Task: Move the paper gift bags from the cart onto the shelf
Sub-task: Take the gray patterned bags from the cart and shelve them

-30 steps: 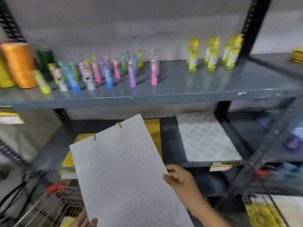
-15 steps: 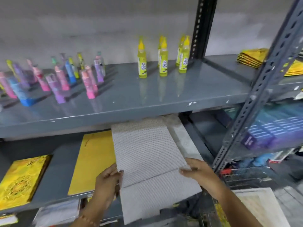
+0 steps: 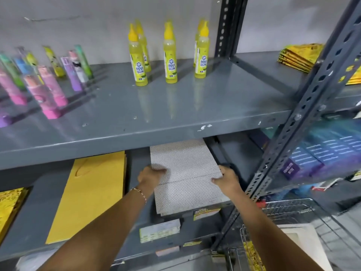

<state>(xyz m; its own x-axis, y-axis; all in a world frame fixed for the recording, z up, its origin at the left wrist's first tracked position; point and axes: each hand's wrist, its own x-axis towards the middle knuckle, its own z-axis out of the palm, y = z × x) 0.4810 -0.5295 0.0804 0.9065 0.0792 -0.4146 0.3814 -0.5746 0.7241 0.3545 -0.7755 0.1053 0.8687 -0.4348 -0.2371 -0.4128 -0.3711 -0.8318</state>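
Observation:
A flat white dotted paper gift bag (image 3: 185, 178) lies on a stack on the lower grey shelf (image 3: 136, 216), its far end hidden under the upper shelf. My left hand (image 3: 149, 178) grips its left edge and my right hand (image 3: 226, 180) grips its right edge. A plain yellow gift bag (image 3: 91, 194) lies flat on the same shelf to the left, and a gold patterned bag (image 3: 8, 206) lies at the far left. The wire cart (image 3: 289, 212) stands at the lower right with a white bag (image 3: 298, 239) and a yellow patterned bag (image 3: 252, 257) in it.
The upper shelf (image 3: 175, 114) holds yellow glue bottles (image 3: 170, 61) and several coloured tubes (image 3: 50, 89). A slanted grey upright (image 3: 304, 106) crosses at the right, close to my right arm. Folded yellow bags (image 3: 298, 57) and purple boxes (image 3: 322, 153) fill the neighbouring rack.
The white dotted bag went from being held up in the air to lying flat on the lower shelf stack, pushed further in. Both hands moved forward with it.

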